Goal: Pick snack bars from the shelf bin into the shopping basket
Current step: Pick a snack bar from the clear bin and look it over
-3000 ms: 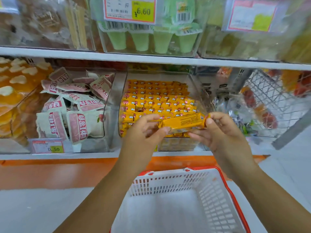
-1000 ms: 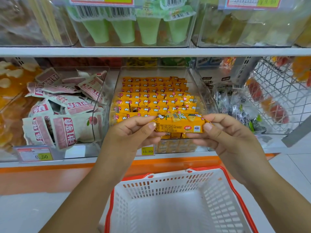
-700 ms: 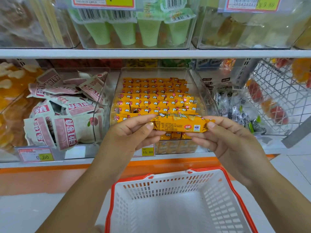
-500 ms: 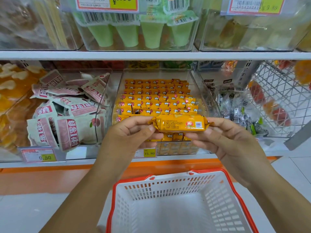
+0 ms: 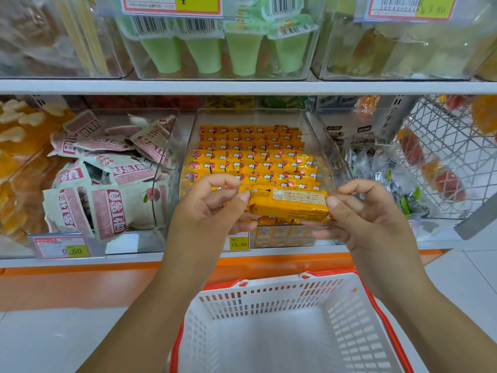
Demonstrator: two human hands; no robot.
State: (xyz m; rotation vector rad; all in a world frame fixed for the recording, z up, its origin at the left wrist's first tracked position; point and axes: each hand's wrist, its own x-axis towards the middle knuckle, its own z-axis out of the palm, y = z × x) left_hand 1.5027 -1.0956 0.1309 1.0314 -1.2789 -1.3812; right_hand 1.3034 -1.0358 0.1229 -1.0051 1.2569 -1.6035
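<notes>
Left grip [image 5: 212, 203] and right grip [image 5: 360, 211] each pinch one end of a yellow snack bar [image 5: 289, 204], thumbs and fingertips clamped on the wrapper. They hold it level in the air, just in front of the clear shelf bin [image 5: 326, 146] and above the far rim of the shopping basket [image 5: 269, 296]. Rows of matching bars fill the bin. No bar shows inside the basket, so the task looks barely begun: one bar is out but not yet dropped in, and further picks remain.
</notes>
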